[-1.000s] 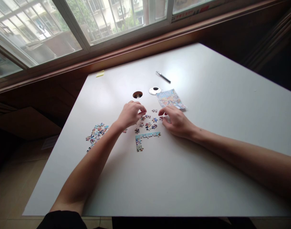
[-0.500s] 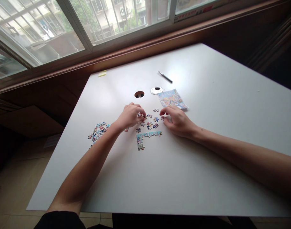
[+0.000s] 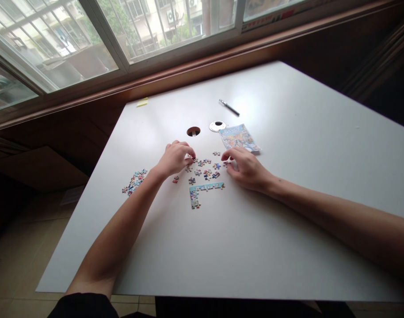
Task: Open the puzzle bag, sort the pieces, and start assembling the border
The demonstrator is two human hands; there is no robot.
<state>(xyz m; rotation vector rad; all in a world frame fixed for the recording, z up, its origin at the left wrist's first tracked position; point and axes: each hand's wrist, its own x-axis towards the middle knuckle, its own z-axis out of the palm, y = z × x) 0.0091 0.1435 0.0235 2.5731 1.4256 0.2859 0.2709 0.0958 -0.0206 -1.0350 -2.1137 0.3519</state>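
Observation:
My left hand (image 3: 178, 158) is over the left side of a loose group of jigsaw puzzle pieces (image 3: 207, 173). Its thumb and index finger come together on a small puzzle piece, partly hidden by the fingers. On the right of the group, my right hand (image 3: 246, 168) rests on its side with fingers curled. A reddish puzzle piece (image 3: 226, 164) shows between its thumb and index finger. Just nearer to me lies a joined L-shaped strip of puzzle edge (image 3: 207, 187), light blue along the top. A single piece (image 3: 176, 179) lies below my left hand.
A denser pile of puzzle pieces (image 3: 135, 181) lies left of my left forearm. Beyond my right hand are a printed picture sheet (image 3: 240, 136), a round silver cover (image 3: 217, 126), a cable hole (image 3: 193, 131) and a pen (image 3: 229, 107). Yellow tape (image 3: 142, 102) marks the white table's (image 3: 242, 247) far edge.
My left hand has shifted a little to the left, uncovering more loose pieces in the middle. My right hand, the L-shaped strip and the picture sheet stay in place.

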